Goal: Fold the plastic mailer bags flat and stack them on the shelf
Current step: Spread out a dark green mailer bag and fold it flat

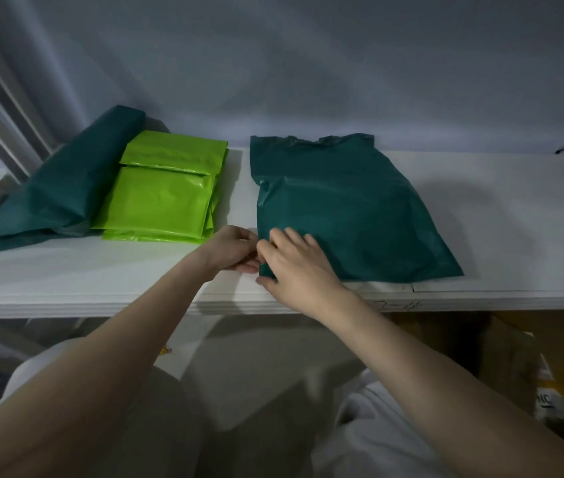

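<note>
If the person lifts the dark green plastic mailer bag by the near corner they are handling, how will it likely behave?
The dark green plastic mailer bag would probably sag and drape: its surface is wrinkled and its far edge crumpled. It looks thin and flat, so likely light. Its sheen suggests it slides easily on the white shelf, so the left hand and right hand may need a firm pinch.

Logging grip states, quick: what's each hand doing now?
Left hand: pinches the dark green bag's near-left corner.
Right hand: rests on that corner, fingers fairly straight.

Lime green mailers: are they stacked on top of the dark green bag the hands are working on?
No. The lime green mailers sit left of the dark green bag under both hands, with bare white shelf between them.
</note>
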`<state>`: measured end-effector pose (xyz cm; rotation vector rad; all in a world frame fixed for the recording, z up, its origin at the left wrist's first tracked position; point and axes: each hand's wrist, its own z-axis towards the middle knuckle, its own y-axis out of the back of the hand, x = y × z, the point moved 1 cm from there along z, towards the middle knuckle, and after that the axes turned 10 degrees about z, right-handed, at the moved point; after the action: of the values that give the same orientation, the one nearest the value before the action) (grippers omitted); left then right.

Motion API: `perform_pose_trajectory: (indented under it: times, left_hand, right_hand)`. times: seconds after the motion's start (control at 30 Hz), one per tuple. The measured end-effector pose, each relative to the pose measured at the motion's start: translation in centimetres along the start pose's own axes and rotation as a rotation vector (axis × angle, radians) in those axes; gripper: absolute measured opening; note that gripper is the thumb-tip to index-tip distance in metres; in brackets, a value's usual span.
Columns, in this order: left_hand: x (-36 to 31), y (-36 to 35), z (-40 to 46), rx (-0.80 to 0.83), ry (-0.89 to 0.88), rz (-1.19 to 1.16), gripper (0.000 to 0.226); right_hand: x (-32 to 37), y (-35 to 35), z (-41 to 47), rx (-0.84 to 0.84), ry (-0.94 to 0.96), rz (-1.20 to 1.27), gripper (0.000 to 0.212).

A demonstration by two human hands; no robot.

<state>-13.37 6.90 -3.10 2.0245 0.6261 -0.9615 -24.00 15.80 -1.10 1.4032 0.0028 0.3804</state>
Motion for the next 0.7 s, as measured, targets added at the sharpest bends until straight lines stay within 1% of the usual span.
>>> perform_pose_trajectory:
  times: [0.07, 0.13, 0.23, 0.3, 0.37, 0.43, 0.5, 0.53, 0.57, 0.63, 0.7]
  left_hand:
    - [0.0, 0.2, -0.1, -0.019, 0.004, -0.027, 0.025]
    - [-0.1, 0.4, -0.2, -0.056, 0.011, -0.041, 0.026]
    - [-0.1, 0.4, -0.1, -0.100, 0.022, 0.000, 0.020]
    - [0.1, 0.6, 0.4, -0.202, 0.021, 0.107, 0.022]
    - [0.4, 0.9, 1.0, -0.311, 0.017, 0.281, 0.030]
    - [0.7, 0.9, 1.0, -0.376, -0.036, 0.518, 0.031]
    - [1.0, 1.0, 0.7, -0.436, -0.116, 0.772, 0.026]
    - [1.2, 0.9, 0.6, -0.449, -0.136, 0.863, 0.024]
    - [1.5, 0.9, 0.5, -0.443, -0.139, 0.932, 0.023]
    - [1.7, 0.8, 0.4, -0.392, -0.099, 1.052, 0.023]
    - [1.5, 0.8, 0.2, -0.335, -0.037, 1.177, 0.029]
  right_hand:
    - [0.2, 0.0, 0.1, -0.086, 0.064, -0.016, 0.011]
    - [0.4, 0.1, 0.2, -0.132, 0.112, -0.046, 0.013]
    - [1.1, 0.2, 0.3, -0.171, 0.176, -0.106, 0.016]
    - [1.8, -0.1, 0.3, -0.154, 0.218, -0.133, 0.017]
    - [2.4, -0.5, 0.3, -0.117, 0.227, -0.126, 0.017]
    - [2.0, -0.6, 0.3, -0.117, 0.194, -0.063, 0.014]
    - [0.8, 0.0, 0.4, -0.112, 0.122, 0.007, 0.007]
    - [-0.1, 0.3, 0.5, -0.100, 0.071, 0.006, 0.011]
    - [-1.0, 0.6, 0.5, -0.070, 0.013, -0.012, 0.019]
    - [-3.1, 1.0, 0.3, -0.002, -0.116, -0.031, 0.036]
    - [-5.3, 1.4, -0.1, 0.020, -0.235, -0.023, 0.046]
